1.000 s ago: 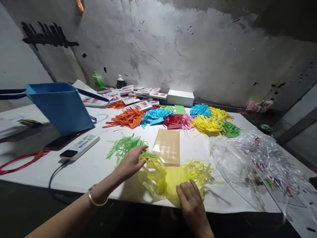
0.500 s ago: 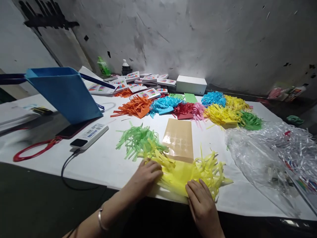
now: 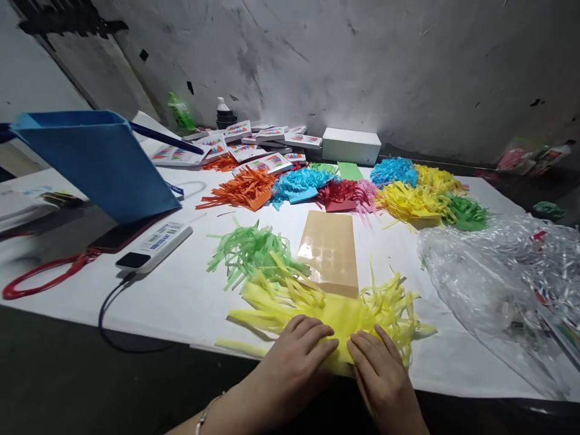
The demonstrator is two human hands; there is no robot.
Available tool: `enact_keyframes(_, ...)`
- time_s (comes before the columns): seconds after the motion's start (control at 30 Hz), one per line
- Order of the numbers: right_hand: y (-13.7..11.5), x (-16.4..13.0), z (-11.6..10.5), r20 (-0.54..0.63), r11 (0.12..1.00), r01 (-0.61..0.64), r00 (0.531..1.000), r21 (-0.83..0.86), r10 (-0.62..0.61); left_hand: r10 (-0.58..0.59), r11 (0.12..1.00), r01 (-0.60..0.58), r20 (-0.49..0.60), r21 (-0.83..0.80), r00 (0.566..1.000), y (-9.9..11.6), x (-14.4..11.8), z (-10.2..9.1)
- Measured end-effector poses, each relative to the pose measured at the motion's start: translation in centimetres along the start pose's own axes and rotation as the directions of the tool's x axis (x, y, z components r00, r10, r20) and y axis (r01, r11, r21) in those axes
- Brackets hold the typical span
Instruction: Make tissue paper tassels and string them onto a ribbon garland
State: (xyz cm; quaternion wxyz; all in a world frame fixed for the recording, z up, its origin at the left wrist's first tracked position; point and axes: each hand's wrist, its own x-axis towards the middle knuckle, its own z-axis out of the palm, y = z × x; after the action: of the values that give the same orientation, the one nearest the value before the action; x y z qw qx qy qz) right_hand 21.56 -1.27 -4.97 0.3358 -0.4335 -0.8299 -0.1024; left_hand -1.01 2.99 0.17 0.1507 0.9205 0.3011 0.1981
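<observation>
Yellow tissue paper with cut fringes (image 3: 342,311) lies across the front edge of the table, its strips spread to the left and right. My left hand (image 3: 301,353) is closed on its near edge, just left of the middle. Beside it, my right hand (image 3: 378,365) has its fingers curled together over the same edge; both thumbs are mostly hidden. Just behind the yellow paper lies a tan sheet of round clear stickers (image 3: 328,254). A light green bundle of tissue strips (image 3: 254,251) is at its left.
Several coloured fringe bundles (image 3: 339,196) lie in a row farther back. Printed flat boxes (image 3: 267,142) and a white box (image 3: 351,146) stand near the wall. At left are a blue bin (image 3: 99,163) and a white device with a cable (image 3: 156,248); at right, a clear plastic bag (image 3: 471,290).
My left hand has moved right along the near edge, closer to my right hand. More yellow strips now show spread out at the left. The view has shifted slightly.
</observation>
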Motion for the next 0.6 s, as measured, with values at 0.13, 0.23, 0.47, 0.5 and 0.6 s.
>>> enact_keyframes(0.13, 0.2, -0.3, -1.0, 0.012, 1.000, 0.003, 1.000, -0.018, -0.002, 0.001, 1.000, 0.000, -0.042, 0.013, 0.999, -1.0, 1.1, 3.4)
enact_keyframes(0.23, -0.2, 0.2, -1.1, -0.018, 1.000, 0.005, 1.000, -0.025, -0.005, 0.019, 1.000, -0.019, -0.052, -0.006, 0.998, -1.5, 0.5, 3.3)
enact_keyframes(0.47, -1.7, 1.6, 0.5, -0.028, 0.995, -0.067, 0.997, 0.072, 0.069, -0.020, 1.000, 0.020, -0.100, -0.005, 0.995, -1.1, -0.1, 3.0)
enact_keyframes(0.5, -1.7, 1.5, 0.6, -0.027, 0.995, -0.073, 0.997, 0.067, 0.075, -0.029, 1.000, 0.030, -0.109, 0.002, 0.994, -1.1, 0.0, 3.1)
enact_keyframes(0.6, -1.5, 1.2, 0.7, -0.063, 0.988, -0.145, 0.987, 0.048, 0.148, -0.021, 1.000, 0.022, -0.113, 0.004, 0.993, -1.3, 0.1, 3.2)
